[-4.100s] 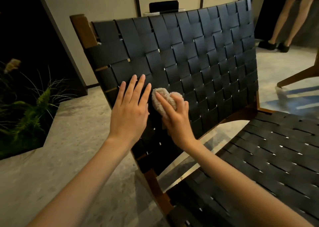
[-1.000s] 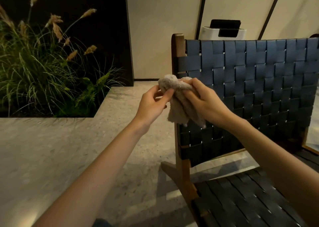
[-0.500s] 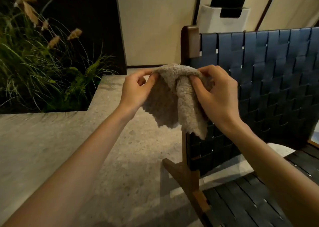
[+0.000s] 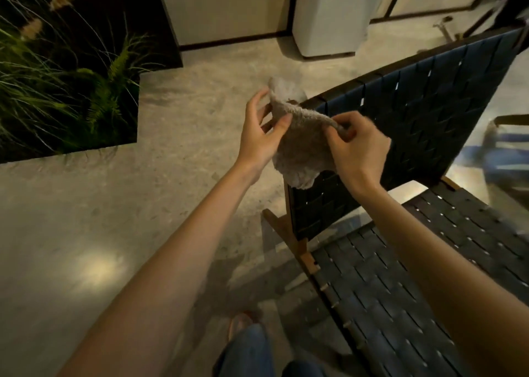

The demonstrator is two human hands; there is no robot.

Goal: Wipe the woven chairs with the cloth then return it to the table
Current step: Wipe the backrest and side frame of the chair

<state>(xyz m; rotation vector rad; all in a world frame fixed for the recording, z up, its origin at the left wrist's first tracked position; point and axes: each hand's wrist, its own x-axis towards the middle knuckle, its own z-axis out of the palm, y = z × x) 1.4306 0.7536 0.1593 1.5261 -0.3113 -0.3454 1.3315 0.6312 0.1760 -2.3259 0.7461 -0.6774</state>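
The left hand [image 4: 259, 136] pinches the beige cloth [image 4: 303, 147] between its thumb and the fingers behind it. The right hand [image 4: 360, 150] nips the cloth's upper edge with curled fingertips, so the cloth is held taut between the two and off the chair. That edge runs from 10 o'clock down to 4 o'clock, and the loose rest hangs toward 6. The backrest [image 4: 429, 104] of the woven chair lies at 2 o'clock from the hands and directly behind the right hand, which is the nearer one. Its seat [image 4: 400, 276] spreads at 5 o'clock. Whether the hanging cloth brushes the backrest's near post I cannot tell. At 9 o'clock is a planter [image 4: 57, 76] of grasses. No table is in view, the backrest's far corner is cut off, and the right edge of the view is blurred.
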